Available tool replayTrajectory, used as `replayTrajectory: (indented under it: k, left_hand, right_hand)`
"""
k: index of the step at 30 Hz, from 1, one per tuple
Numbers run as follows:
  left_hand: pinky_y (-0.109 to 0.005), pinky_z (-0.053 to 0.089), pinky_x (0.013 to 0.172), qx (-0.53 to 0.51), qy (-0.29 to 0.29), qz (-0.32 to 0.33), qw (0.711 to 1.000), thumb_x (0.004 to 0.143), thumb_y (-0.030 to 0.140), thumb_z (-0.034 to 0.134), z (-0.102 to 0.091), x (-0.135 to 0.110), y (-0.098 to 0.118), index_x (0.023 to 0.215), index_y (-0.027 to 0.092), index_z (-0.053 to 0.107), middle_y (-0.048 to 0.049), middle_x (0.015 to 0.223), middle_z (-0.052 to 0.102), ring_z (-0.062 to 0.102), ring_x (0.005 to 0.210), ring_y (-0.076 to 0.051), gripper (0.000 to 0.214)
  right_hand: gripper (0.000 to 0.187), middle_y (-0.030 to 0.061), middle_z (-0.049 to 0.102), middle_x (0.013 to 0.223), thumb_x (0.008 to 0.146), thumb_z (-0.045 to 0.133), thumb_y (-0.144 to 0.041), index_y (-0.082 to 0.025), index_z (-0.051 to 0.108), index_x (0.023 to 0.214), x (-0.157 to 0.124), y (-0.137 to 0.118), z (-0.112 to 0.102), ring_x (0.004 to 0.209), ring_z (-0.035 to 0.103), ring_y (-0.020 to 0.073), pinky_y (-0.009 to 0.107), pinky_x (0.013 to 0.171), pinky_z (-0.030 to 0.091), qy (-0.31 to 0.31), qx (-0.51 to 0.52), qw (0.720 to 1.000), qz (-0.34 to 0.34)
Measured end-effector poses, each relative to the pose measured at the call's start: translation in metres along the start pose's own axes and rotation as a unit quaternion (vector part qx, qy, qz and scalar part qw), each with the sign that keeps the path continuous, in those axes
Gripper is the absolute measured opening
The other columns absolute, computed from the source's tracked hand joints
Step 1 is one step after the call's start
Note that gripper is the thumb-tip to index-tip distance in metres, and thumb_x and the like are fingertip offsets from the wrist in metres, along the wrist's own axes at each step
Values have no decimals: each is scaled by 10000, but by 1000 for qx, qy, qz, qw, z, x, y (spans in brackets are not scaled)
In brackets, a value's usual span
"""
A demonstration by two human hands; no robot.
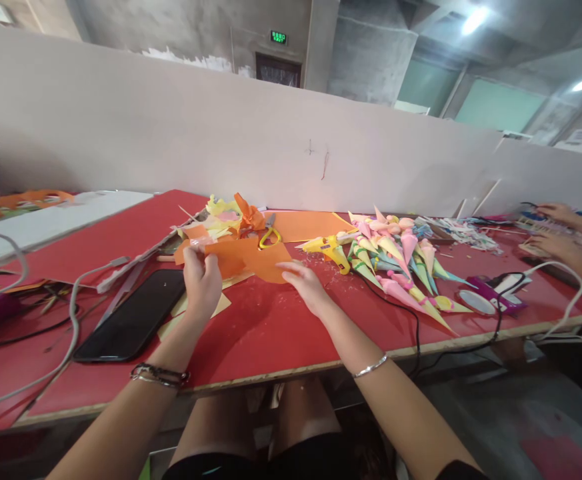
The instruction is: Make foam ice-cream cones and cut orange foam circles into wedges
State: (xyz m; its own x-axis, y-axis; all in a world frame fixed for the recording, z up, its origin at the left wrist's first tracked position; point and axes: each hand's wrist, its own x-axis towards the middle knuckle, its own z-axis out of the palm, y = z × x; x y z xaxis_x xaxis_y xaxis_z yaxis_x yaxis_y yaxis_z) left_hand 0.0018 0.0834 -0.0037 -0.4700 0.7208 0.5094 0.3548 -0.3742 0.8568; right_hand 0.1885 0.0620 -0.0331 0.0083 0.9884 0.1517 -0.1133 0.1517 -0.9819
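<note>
A piece of orange paper [269,265] is held just above the red tabletop, with a rounded right end. My left hand [202,283] is closed on its left part, thumb and fingers pinching it. At the right end, my right hand [308,287] grips the edge between its fingertips. Just behind the paper lie yellow-handled scissors [271,237]. A yellow glue gun [329,250] rests to the right, beside a pile of pastel paper cones [395,253]. Crumpled orange and yellow paper scraps [243,217] sit behind my left hand.
A black phone [135,317] lies left of my left forearm on the red table [271,333]. Cables [417,333] run along both sides. A round white lid-like disc [477,302] lies at right. Another person's hands [558,230] are at far right. A pale partition [221,140] stands behind.
</note>
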Motion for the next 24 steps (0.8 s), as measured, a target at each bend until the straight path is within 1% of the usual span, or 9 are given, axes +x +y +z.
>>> replayTrajectory:
  k: [2,4,6,8,12,16,18,21,24]
  left_hand:
    - [-282,400,638,-4,4,22,1000,675,142,430,-1,0,-1,718,225,370,33,664,409,450,626,-143,111]
    - [-292,415,688,-2,26,36,999,678,144,433,-2,1,-3,727,223,371,21,700,428,480,694,-154,112]
    - [-303,419,736,-7,32,51,998,697,163,430,-2,1,-3,739,223,363,3,761,455,496,765,-162,99]
    - [-300,423,749,-17,7,67,998,713,187,434,-2,1,-3,740,225,361,-4,796,473,501,787,-157,86]
    - [-268,436,706,-4,-118,102,988,725,240,457,-3,-4,4,711,221,388,6,766,483,506,767,-137,73]
    - [-252,450,670,8,-262,104,959,763,271,432,-15,-16,21,729,216,404,1,788,519,535,771,-130,71]
    - [-257,456,713,19,-330,143,933,783,247,425,-24,-26,30,727,210,413,-7,808,542,550,818,-132,68]
    - [-251,458,733,55,-401,213,889,812,179,401,-35,-48,38,752,207,441,-3,818,570,556,795,-116,77]
    - [-247,465,730,103,-456,288,836,818,131,397,-42,-71,35,829,211,491,-10,858,602,571,830,-124,124]
  right_hand:
    - [216,11,500,1285,693,568,-183,-246,670,872,-1,-3,0,1266,380,182,334,1052,285,-37,-57,998,-16]
    - [254,11,398,1388,712,547,-171,-247,666,923,-2,-4,1,1312,322,186,340,1067,276,-44,-77,996,-13]
    - [284,25,374,1403,722,535,-164,-241,650,969,-1,-2,1,1316,319,185,350,1077,270,-45,-97,994,-19]
    - [329,48,414,1363,726,533,-171,-238,614,1038,-1,1,1,1295,351,185,365,1077,277,-40,-125,991,-40]
    - [501,72,457,1291,739,544,-193,-247,451,1228,-5,1,1,1215,430,175,360,1027,359,-16,-181,972,-147]
    - [540,86,449,1259,758,566,-181,-246,398,1267,-21,-17,-1,1190,421,182,357,1026,356,4,-268,925,-268]
    - [425,77,509,1159,792,556,-185,-241,470,1204,-35,-28,-5,1144,457,182,343,999,378,-22,-322,897,-303]
    - [212,51,591,992,851,497,-172,-229,584,1035,-61,-39,-15,954,564,164,284,844,466,-102,-419,849,-306]
    - [201,47,635,865,881,441,-147,-208,631,854,-85,-35,-27,806,604,154,254,731,482,-100,-486,809,-316]
